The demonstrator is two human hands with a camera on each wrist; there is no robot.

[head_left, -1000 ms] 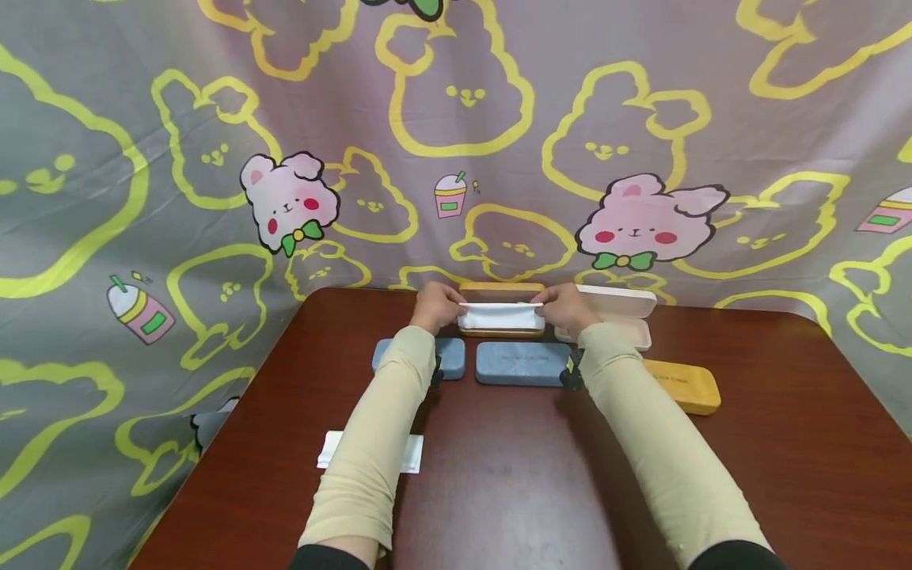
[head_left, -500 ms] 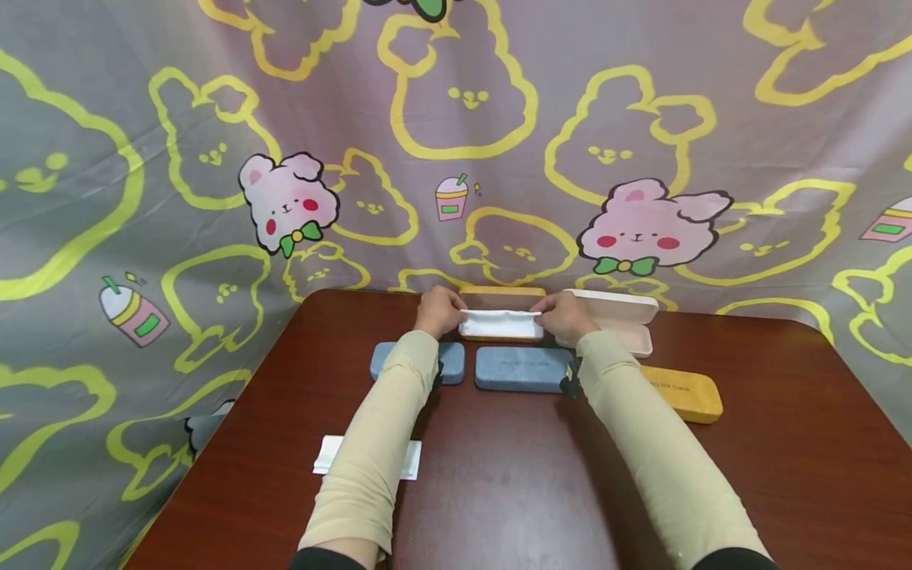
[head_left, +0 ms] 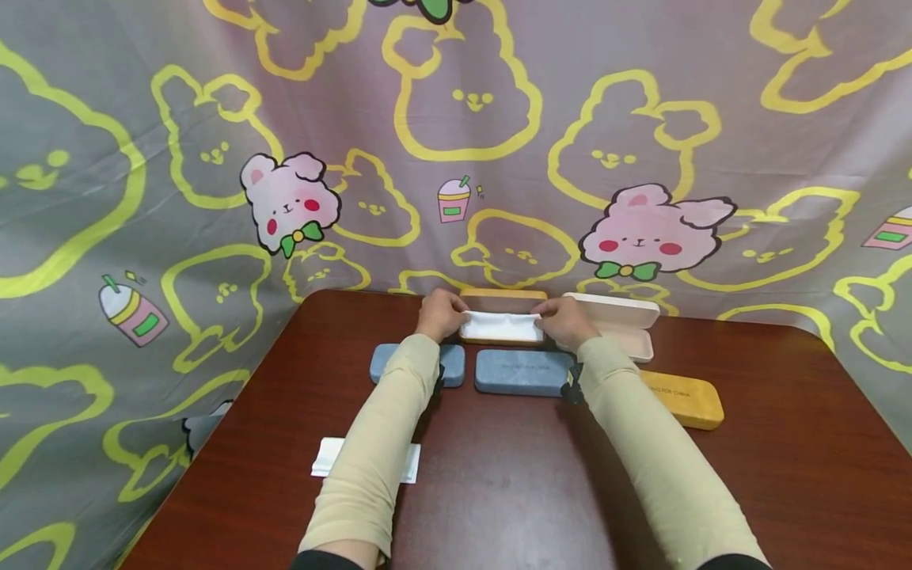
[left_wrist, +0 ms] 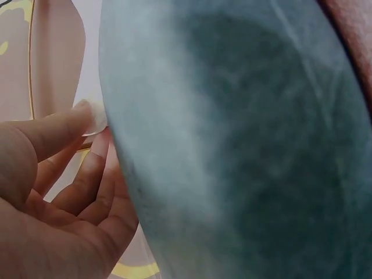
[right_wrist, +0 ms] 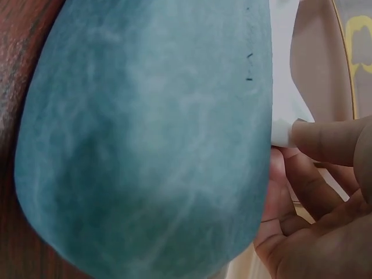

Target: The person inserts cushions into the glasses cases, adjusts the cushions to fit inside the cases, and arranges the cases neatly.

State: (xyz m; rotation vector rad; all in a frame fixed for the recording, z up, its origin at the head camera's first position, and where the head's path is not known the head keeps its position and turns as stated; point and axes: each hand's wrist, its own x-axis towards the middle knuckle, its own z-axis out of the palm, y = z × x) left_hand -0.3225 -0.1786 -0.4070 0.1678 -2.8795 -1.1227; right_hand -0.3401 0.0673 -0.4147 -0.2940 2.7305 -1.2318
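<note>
Between my two hands stretches a white folded cloth (head_left: 502, 326), held over the base of an open yellow glasses case (head_left: 503, 299) at the back of the table. My left hand (head_left: 440, 314) pinches the cloth's left end between thumb and fingers, which the left wrist view shows close up at the cloth corner (left_wrist: 96, 118). At the other end, my right hand (head_left: 566, 319) pinches it the same way. The cloth covers most of the case's base, while the lid stands up behind it.
Two closed blue glasses cases (head_left: 526, 372) lie in front of the hands, the left one partly under my forearm. To the right stand an open white case (head_left: 618, 310) and a closed yellow case (head_left: 684, 397). Another white folded cloth (head_left: 328, 457) lies beneath my left forearm. A patterned curtain (head_left: 492, 95) hangs behind.
Both hands have lowered the cloth slightly toward the yellow case's base, so more of the lid's inside shows above it. The view has shifted a little.
</note>
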